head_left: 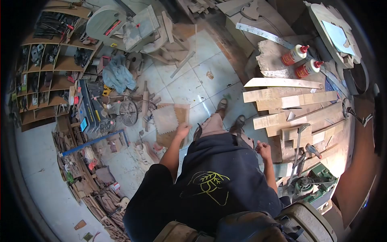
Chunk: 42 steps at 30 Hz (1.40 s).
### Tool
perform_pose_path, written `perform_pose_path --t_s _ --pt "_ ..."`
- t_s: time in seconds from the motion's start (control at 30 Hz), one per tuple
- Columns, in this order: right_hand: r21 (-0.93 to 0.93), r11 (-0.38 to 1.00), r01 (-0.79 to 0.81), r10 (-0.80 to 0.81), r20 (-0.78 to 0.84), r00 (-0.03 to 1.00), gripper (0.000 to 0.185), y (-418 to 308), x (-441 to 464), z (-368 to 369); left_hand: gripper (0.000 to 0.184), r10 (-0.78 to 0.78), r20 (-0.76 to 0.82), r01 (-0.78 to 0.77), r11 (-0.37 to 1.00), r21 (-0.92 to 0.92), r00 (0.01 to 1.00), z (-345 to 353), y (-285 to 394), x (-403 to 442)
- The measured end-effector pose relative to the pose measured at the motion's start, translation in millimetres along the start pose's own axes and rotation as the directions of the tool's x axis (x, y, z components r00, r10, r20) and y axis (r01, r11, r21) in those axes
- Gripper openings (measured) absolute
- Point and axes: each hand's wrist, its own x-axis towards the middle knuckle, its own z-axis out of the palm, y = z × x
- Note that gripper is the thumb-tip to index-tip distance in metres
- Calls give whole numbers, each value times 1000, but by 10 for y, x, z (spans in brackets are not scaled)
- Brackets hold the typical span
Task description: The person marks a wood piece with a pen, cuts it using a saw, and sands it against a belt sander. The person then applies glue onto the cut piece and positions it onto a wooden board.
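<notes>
My left hand [184, 130] hangs beside my leg with its fingers curled in. Nothing shows in it. Below it on the floor lie a pale toothed-edge sheet [165, 119] and a brown board [182, 114]. My right hand [264, 150], also loosely closed and with no object visible in it, is beside my other leg, near the bench's left edge. Closest to that hand are several light wooden pieces [274, 121] laid out on the bench. A hammer [313, 151] and a long metal tool [298, 147] rest farther right.
Two glue bottles [293, 55] with red caps lie at the bench's far end. A green machine [316, 183] stands at near right. On the left are a shelf of tools [48, 78], a blue-framed rack [94, 143] and wood scraps. A band saw [107, 25] stands ahead on the tiled floor [201, 82].
</notes>
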Motion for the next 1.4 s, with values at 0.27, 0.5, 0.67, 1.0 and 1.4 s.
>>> perform_pose_path --t_s 0.27,0.5,0.67,1.0,1.4 --pt "-144 986 78 -73 37 997 37 169 47 112 45 47 -86 -41 997 64 995 -134 596 -206" --pt "-331 939 -92 67 -85 994 33 64 -61 356 42 -90 -53 95 991 99 995 -593 -182 260" --pt "-367 905 -216 181 -128 975 29 -276 -81 945 49 -248 99 256 963 -78 964 -1075 -525 612" --pt "-669 719 190 -308 -61 950 30 -1727 701 2434 47 -239 -19 231 955 -187 971 -2252 -648 1455" --pt "-296 955 15 -61 -147 987 34 -3166 2472 3228 46 -36 -7 35 989 -143 999 -3006 -366 2292"
